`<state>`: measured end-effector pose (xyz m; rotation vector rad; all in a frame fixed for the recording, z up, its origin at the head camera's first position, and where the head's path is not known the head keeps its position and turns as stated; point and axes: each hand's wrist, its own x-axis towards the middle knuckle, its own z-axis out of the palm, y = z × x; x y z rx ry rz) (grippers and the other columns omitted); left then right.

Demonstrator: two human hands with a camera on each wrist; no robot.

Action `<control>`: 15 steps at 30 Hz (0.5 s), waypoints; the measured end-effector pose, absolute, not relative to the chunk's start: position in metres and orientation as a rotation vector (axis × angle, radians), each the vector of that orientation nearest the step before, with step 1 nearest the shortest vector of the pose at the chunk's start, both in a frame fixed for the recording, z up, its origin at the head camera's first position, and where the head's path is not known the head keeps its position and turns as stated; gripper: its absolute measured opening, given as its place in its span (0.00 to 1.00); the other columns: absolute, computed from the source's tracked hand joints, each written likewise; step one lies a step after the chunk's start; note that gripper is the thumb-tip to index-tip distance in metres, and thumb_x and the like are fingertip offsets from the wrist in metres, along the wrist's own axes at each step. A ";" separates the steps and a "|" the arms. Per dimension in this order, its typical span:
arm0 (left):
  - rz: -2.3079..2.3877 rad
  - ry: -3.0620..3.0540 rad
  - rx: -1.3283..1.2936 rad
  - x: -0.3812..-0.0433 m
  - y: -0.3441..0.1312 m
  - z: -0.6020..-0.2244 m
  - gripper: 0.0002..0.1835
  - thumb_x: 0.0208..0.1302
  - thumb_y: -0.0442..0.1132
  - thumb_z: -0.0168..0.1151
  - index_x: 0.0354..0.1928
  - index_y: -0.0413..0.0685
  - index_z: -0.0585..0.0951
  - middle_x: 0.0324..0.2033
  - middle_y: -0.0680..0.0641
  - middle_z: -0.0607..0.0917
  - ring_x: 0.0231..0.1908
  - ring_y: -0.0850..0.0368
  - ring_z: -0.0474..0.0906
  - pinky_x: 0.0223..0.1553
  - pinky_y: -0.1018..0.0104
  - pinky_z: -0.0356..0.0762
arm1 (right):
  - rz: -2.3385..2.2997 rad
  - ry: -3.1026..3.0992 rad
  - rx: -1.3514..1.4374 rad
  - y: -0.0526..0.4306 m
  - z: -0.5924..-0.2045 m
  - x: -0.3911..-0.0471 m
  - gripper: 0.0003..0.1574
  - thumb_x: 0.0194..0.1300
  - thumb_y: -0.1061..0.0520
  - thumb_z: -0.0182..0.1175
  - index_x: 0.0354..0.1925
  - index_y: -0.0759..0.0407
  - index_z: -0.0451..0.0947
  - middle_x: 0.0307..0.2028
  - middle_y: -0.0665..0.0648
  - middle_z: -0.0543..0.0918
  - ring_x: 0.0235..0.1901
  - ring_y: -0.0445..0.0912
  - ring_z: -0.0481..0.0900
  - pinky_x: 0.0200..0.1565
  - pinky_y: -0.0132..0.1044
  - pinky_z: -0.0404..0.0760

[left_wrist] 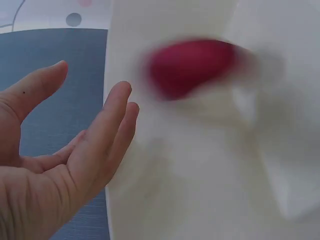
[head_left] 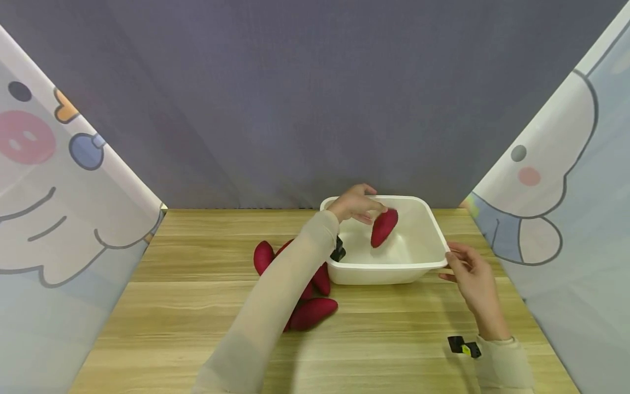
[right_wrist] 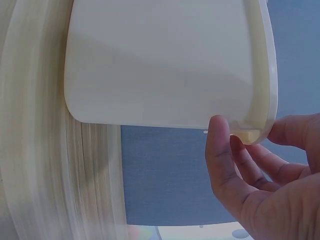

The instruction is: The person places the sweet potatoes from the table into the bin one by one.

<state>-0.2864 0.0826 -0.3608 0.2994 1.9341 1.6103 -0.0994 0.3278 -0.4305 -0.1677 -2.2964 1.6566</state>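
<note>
My left hand (head_left: 358, 204) is over the left part of a white plastic basin (head_left: 379, 273), its fingers spread and the thumb apart. A dark red sweet potato (head_left: 384, 227) is just beyond the fingertips, inside the basin's outline. In the left wrist view this sweet potato (left_wrist: 192, 67) is blurred with motion, and a gap separates it from the fingers. At the basin's right front corner my right hand (head_left: 472, 279) pinches the rim between thumb and fingers. The right wrist view shows the thumb on one side of the rim (right_wrist: 272, 75) and the fingers beneath.
Several more red sweet potatoes (head_left: 313, 313) lie on the wooden table (head_left: 197, 306) left of the basin, partly hidden under my left forearm. A grey curtain (head_left: 315, 109) hangs behind the table, with cartoon-printed sheets (head_left: 546, 180) at both sides.
</note>
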 end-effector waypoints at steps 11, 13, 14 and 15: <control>1.605 1.986 0.455 -0.268 0.055 -0.327 0.33 0.58 0.38 0.75 0.64 0.42 0.72 0.51 0.42 0.79 0.43 0.46 0.83 0.39 0.58 0.87 | 1.701 -2.277 -0.170 0.329 -0.429 -0.099 0.25 0.76 0.61 0.54 0.63 0.77 0.67 0.43 0.50 0.81 0.35 0.37 0.82 0.31 0.35 0.88; 1.616 2.004 0.465 -0.265 0.040 -0.323 0.32 0.59 0.39 0.75 0.63 0.44 0.73 0.49 0.43 0.80 0.43 0.47 0.83 0.39 0.59 0.87 | 1.708 -2.276 -0.158 0.328 -0.429 -0.100 0.25 0.76 0.61 0.54 0.63 0.77 0.67 0.44 0.50 0.81 0.36 0.37 0.82 0.31 0.35 0.88; 1.619 2.015 0.465 -0.263 0.031 -0.322 0.31 0.59 0.39 0.75 0.63 0.44 0.73 0.49 0.42 0.80 0.44 0.48 0.83 0.39 0.59 0.87 | 1.719 -2.273 -0.155 0.328 -0.429 -0.101 0.25 0.76 0.60 0.54 0.63 0.77 0.67 0.44 0.50 0.81 0.36 0.37 0.82 0.32 0.35 0.88; 1.621 2.030 0.464 -0.261 0.022 -0.322 0.31 0.60 0.39 0.75 0.63 0.44 0.73 0.50 0.42 0.80 0.45 0.48 0.83 0.40 0.59 0.87 | 1.725 -2.274 -0.149 0.328 -0.428 -0.101 0.25 0.76 0.60 0.54 0.63 0.77 0.67 0.44 0.51 0.81 0.36 0.37 0.83 0.32 0.36 0.88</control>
